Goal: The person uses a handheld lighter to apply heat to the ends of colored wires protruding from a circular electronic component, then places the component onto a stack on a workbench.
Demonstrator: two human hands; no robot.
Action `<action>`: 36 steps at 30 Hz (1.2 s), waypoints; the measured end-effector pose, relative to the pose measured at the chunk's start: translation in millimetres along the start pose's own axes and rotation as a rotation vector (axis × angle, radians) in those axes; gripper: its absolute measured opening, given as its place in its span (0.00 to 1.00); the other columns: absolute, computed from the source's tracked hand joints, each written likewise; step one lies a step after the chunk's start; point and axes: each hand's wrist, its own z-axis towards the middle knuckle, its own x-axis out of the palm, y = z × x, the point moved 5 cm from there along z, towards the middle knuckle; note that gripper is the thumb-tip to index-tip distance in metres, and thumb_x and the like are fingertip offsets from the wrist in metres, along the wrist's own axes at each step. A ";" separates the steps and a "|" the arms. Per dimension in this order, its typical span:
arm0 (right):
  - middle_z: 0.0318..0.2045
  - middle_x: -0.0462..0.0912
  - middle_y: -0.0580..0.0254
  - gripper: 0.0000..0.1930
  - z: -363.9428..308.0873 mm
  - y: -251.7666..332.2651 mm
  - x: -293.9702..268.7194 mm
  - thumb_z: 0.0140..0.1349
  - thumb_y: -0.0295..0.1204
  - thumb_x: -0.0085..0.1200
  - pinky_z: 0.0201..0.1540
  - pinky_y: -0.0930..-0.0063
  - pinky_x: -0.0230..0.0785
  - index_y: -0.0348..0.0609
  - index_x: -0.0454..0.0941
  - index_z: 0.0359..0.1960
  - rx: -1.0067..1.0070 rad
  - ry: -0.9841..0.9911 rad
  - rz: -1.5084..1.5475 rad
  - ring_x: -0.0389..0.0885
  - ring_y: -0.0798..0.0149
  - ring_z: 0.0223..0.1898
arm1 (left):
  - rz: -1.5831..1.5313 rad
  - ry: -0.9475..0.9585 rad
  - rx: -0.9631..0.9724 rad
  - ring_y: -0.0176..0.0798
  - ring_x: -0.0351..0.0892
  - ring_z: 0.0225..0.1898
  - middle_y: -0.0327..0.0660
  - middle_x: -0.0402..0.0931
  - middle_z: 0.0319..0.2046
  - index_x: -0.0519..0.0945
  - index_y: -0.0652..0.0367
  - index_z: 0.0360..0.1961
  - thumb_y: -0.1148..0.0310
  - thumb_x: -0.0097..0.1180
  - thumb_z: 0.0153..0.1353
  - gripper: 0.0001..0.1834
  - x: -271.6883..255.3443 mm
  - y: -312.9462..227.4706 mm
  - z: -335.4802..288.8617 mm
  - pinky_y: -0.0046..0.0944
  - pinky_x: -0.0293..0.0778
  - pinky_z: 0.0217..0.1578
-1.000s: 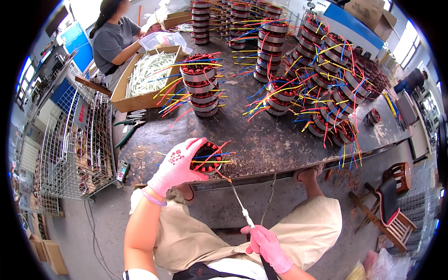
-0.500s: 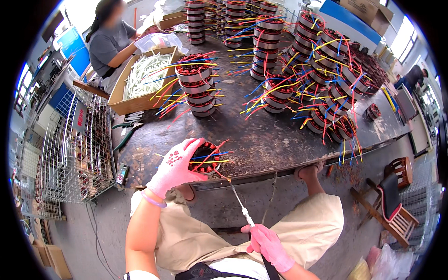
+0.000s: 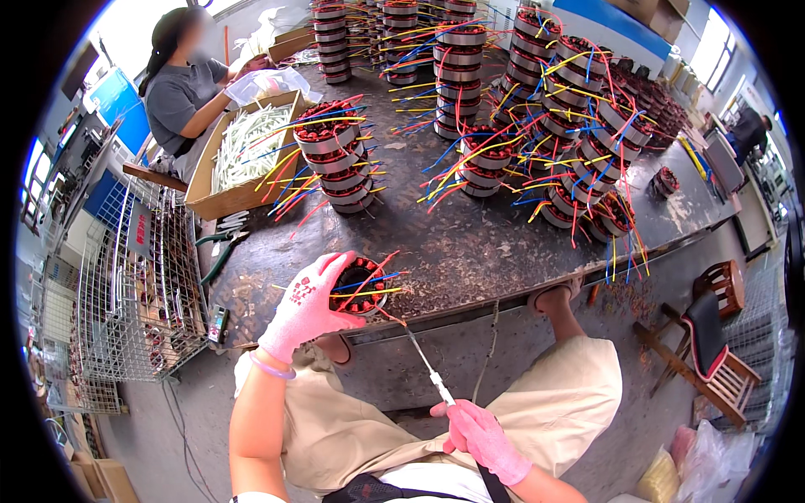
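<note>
My left hand [image 3: 303, 303], in a pink glove, is closed round a motor stator [image 3: 381, 295] at the table's near edge. Red copper windings line its ring, and red, blue and yellow leads stick out to the right. One red lead [image 3: 391, 317] reaches down toward my lap. At its end is the thin metal tip of a soldering iron [image 3: 438, 384]; whether they touch is too small to tell. My right hand [image 3: 485, 438], also pink-gloved, grips the iron's white handle low over my lap.
A stack of stators [image 3: 340, 159] stands beyond my left hand, with more stator stacks [image 3: 459, 80] behind and right. A carton [image 3: 239, 197] of white sleeves, green-handled pliers [image 3: 222, 261] and a small device [image 3: 218, 324] lie left. A co-worker [image 3: 180, 88] sits far left.
The whole view has shifted slightly, so the table's things appear further left. Both hands keep their grips, and the iron's tip stays by the red lead's end.
</note>
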 end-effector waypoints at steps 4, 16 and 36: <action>0.15 0.64 0.74 0.20 0.9 -6.2 -0.6 0.76 0.39 0.39 0.31 0.77 0.72 0.33 0.75 0.52 0.019 -0.003 0.096 0.62 0.78 0.18 | -0.017 0.015 -0.014 0.58 0.72 0.58 0.52 0.70 0.59 0.68 0.62 0.64 0.62 0.79 0.34 0.53 0.6 -1.2 1.2 0.48 0.70 0.58; 0.15 0.64 0.73 0.20 -0.6 2.2 0.8 0.76 0.39 0.39 0.32 0.78 0.73 0.32 0.75 0.52 0.002 -0.016 0.007 0.62 0.77 0.18 | -0.018 0.042 -0.049 0.57 0.71 0.60 0.52 0.68 0.61 0.67 0.63 0.65 0.63 0.80 0.33 0.54 2.3 0.2 0.9 0.47 0.69 0.60; 0.16 0.66 0.68 0.17 -0.2 -3.8 -3.7 0.75 0.36 0.42 0.31 0.75 0.73 0.35 0.77 0.51 0.040 -0.028 0.056 0.66 0.75 0.18 | -0.010 0.004 -0.007 0.57 0.73 0.57 0.52 0.71 0.57 0.69 0.63 0.63 0.62 0.78 0.35 0.50 -1.0 -6.2 2.9 0.47 0.71 0.57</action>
